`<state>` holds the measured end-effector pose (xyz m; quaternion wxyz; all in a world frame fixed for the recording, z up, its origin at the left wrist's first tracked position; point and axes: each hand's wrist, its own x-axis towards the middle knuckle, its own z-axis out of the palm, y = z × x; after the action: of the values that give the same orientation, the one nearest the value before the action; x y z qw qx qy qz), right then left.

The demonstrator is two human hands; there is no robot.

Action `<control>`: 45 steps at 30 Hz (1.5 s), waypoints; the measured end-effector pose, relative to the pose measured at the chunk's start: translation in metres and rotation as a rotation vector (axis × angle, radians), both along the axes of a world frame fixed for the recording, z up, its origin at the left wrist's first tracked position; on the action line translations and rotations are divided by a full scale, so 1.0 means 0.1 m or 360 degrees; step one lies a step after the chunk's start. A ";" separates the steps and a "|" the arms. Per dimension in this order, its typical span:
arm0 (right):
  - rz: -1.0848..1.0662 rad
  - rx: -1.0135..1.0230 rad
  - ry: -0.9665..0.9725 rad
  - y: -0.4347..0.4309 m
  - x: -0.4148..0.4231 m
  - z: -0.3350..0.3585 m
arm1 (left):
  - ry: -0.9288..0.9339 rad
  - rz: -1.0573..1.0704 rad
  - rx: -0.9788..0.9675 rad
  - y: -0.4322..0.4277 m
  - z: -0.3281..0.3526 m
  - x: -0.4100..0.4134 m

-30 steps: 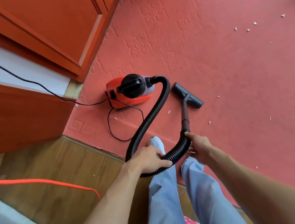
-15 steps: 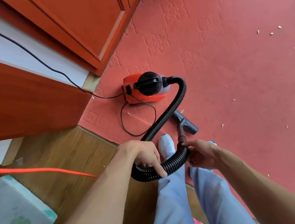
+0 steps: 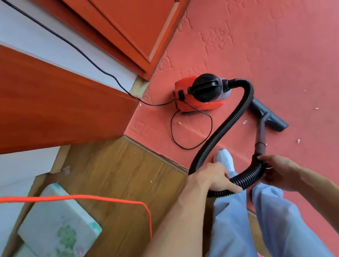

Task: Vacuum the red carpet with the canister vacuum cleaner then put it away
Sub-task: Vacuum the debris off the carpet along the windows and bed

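Note:
A red and black canister vacuum (image 3: 199, 92) sits on the red carpet (image 3: 284, 40) near the cabinet corner. Its ribbed black hose (image 3: 227, 127) curves down to me. My left hand (image 3: 211, 181) grips the hose low in its loop. My right hand (image 3: 279, 171) holds the hose end where the dark wand (image 3: 261, 132) joins. The flat black nozzle (image 3: 269, 116) lies on the carpet right of the canister. Small white scraps (image 3: 245, 122) are scattered on the carpet.
The black power cord (image 3: 82, 53) runs from the canister up along the white wall. Red wooden cabinets (image 3: 132, 10) stand behind and a red panel (image 3: 24, 108) juts left. An orange cord (image 3: 74, 197) crosses the wood floor (image 3: 115, 172) above white foam blocks (image 3: 57, 227).
The view has swung left, so the canister sits further right in frame. The nozzle has shifted outward on the carpet, away from my feet. Both hands keep their grip on the hose.

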<state>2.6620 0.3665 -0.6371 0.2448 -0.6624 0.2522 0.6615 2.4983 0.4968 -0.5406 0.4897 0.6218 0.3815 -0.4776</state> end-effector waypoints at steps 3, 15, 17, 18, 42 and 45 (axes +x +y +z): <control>0.0023 0.0013 0.0231 -0.05 0.07 0.09 | -0.0008 -0.0063 -0.0122 0.11 0.07 0.04; 0.0059 0.0125 0.0268 0.14 0.05 0.12 | 0.0066 -0.0244 -0.0095 0.31 0.07 0.20; -0.0054 0.0118 0.0073 0.15 -0.01 0.00 | 0.0026 -0.0121 0.0026 0.26 0.01 0.12; -0.0084 0.0106 -0.0004 0.15 -0.02 -0.04 | 0.0005 -0.0055 0.0040 0.23 -0.01 0.09; -0.0437 0.0131 -0.0098 0.14 0.00 -0.21 | -0.0048 -0.0188 0.0183 0.22 -0.08 0.33; -0.0437 0.0105 -0.0194 -0.02 0.09 -0.24 | -0.0064 -0.0111 0.0160 0.05 -0.13 0.36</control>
<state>2.6710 0.3648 -0.6612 0.3696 -0.6522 0.3032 0.5882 2.5339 0.5013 -0.5531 0.4486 0.6679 0.3732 -0.4620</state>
